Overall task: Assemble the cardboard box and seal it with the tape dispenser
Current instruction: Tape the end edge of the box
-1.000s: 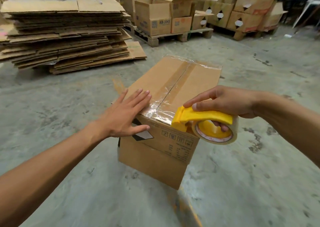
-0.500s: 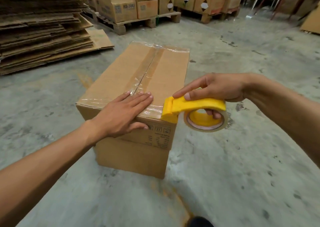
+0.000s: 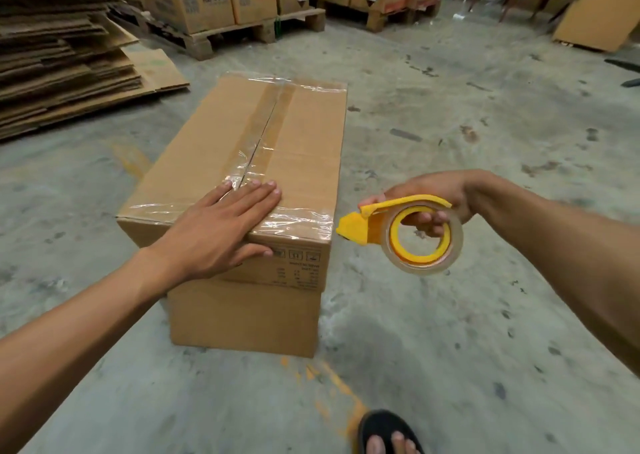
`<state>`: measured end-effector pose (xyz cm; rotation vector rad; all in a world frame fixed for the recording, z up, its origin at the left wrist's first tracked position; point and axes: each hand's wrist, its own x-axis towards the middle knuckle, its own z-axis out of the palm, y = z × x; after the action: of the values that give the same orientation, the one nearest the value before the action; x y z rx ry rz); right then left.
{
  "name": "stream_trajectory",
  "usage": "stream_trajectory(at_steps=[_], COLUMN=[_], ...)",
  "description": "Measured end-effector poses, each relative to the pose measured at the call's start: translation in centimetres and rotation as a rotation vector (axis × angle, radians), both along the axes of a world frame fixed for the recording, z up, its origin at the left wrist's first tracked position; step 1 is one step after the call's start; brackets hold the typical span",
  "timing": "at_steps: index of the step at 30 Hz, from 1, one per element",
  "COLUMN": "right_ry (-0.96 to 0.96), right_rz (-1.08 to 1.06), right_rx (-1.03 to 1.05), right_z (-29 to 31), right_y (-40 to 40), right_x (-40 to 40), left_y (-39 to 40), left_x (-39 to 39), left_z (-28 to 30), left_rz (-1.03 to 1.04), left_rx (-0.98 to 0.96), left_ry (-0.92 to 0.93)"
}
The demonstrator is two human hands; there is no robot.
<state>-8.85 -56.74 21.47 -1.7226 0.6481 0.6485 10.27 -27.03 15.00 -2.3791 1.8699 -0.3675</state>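
Observation:
A closed brown cardboard box point(image 3: 294, 149) stands on the concrete floor. Clear tape runs along its centre seam and across its near and far top edges. My left hand point(image 3: 221, 225) lies flat on the near end of the lid, fingers spread over the tape, thumb on the front face. My right hand point(image 3: 440, 201) holds a yellow tape dispenser point(image 3: 408, 232) with a roll of clear tape, in the air just right of the box's near corner. The dispenser's yellow blade end points at the box and does not touch it.
A tall stack of flattened cardboard point(image 3: 62, 55) lies at the back left. Wooden pallets point(image 3: 242, 34) with packed boxes stand behind. A cardboard sheet point(image 3: 599, 7) leans at the far right. My sandalled foot point(image 3: 388, 434) shows at the bottom edge.
My right hand has pulled the dispenser off the box's near edge, to the right and clear of it. My left hand has slid right along the near edge tape.

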Motion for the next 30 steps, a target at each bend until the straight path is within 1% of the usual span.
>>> stream_trajectory(at_steps=[1,2,3,4,5,8,10,13,15,17,20,23,26,28,30], right_ry=[0.127,0.287,0.448,0.541,0.567,0.422,0.313,0.2,0.128,0.11,0.13,0.149,0.121,0.075,0.027], right_rz=[0.075,0.21,0.364,0.444,0.447,0.329,0.289,0.268,0.273,0.308,0.463,0.704,0.92,1.012,1.086], right_rx=[-0.103,-0.229,-0.302,-0.306,-0.267,-0.127,-0.108,-0.172,-0.264,-0.324,-0.376,-0.423,-0.472,-0.476,-0.478], right_z=[-1.2,-2.6,-4.2,-5.8,-6.9,-8.3,-8.6,-9.7,-10.8,-11.6,-12.1,-12.1,-12.2,-12.5,-13.1], right_y=[-0.1,0.1,0.5,0.8,1.0,1.4,1.5,2.8,4.0,5.5,8.1,10.7,13.7,15.7,17.6], right_x=[0.3,0.4,0.1,-0.4,-0.7,-1.1,-0.3,1.3,1.8,1.9,1.7,1.6,1.4,1.3,1.3], left_y=[0.0,0.1,0.4,0.7,1.2,1.9,1.6,0.2,-1.3,-3.0,-4.4,-3.9,-1.3,1.6,4.9], left_x=[0.0,0.3,0.7,1.3,1.9,2.1,0.9,-2.2,-4.4,-5.8,-6.1,-5.2,-3.9,-2.5,-0.6], left_z=[-0.1,0.0,0.1,0.2,0.3,0.6,0.5,0.2,-0.2,-0.7,-1.3,-1.3,-0.6,-0.2,-0.2], left_rz=[0.002,0.011,0.026,0.044,0.066,0.091,0.092,0.049,-0.009,-0.083,-0.122,-0.134,-0.152,-0.153,-0.109], left_rx=[0.004,0.004,0.005,0.004,-0.002,0.001,-0.005,-0.034,-0.065,-0.096,-0.139,-0.145,-0.157,-0.192,-0.22], left_ry=[-0.003,0.002,0.013,0.029,0.041,0.051,0.046,0.052,0.054,0.029,-0.029,-0.089,-0.086,-0.076,-0.085])
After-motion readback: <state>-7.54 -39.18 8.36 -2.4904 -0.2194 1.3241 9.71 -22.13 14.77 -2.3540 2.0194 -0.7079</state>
